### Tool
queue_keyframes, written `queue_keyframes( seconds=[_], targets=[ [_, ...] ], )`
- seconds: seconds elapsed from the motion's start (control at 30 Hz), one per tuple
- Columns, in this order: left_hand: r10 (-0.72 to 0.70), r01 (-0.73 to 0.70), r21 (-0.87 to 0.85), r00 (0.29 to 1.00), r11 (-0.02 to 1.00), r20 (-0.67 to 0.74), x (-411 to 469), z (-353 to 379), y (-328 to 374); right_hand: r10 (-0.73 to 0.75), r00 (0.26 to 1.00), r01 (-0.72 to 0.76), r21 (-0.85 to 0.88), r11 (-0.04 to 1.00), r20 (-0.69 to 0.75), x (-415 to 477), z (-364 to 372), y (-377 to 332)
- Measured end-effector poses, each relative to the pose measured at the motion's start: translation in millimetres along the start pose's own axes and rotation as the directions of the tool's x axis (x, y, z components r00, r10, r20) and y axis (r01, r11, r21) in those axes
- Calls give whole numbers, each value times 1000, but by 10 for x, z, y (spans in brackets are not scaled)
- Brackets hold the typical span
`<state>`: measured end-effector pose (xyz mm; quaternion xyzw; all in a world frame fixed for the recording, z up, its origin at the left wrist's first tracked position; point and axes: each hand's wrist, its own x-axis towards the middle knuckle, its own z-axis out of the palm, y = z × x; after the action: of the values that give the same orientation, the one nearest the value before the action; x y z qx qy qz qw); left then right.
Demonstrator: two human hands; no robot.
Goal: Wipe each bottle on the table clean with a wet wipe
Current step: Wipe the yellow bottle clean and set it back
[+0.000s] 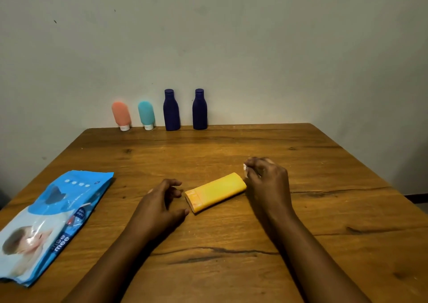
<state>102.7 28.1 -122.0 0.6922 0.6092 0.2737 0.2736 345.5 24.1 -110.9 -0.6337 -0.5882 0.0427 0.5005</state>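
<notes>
Yellow bottle (pixel 216 192) lies on its side mid-frame on the worktop (pixel 231 268); left grip (pixel 162 200), loosely open and empty, is just beside its cap end; right grip (pixel 266 180) at the other end pinches a bunched wet wipe (pixel 245 168); pink bottle (pixel 121 115), teal bottle (pixel 146 114), blue bottle (pixel 171 111) and second blue bottle (pixel 199 111) stand upper centre; wipes pack (pixel 51 224) lies lower left.

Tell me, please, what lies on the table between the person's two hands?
In the head view, a yellow bottle lies on its side between the left hand and the right hand, which holds a white wipe.
</notes>
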Motion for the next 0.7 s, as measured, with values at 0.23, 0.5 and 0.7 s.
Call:
queue_keyframes(
  seconds=[0.23, 0.5, 0.7],
  targets=[
    [35, -40, 41, 993, 998, 114, 58, 0, -60, -78, 976, 58, 98, 993, 206, -235, 127, -278],
    [88, -88, -1, 996, 996, -30, 71, 102, -89, -355, 802, 404, 2, 915, 481, -431, 343, -415],
    [110, -103, 123, 992, 987, -56, 53, 136, 9, -211, 882, 314, -191, 930, 420, -285, 282, -296]
  ],
)
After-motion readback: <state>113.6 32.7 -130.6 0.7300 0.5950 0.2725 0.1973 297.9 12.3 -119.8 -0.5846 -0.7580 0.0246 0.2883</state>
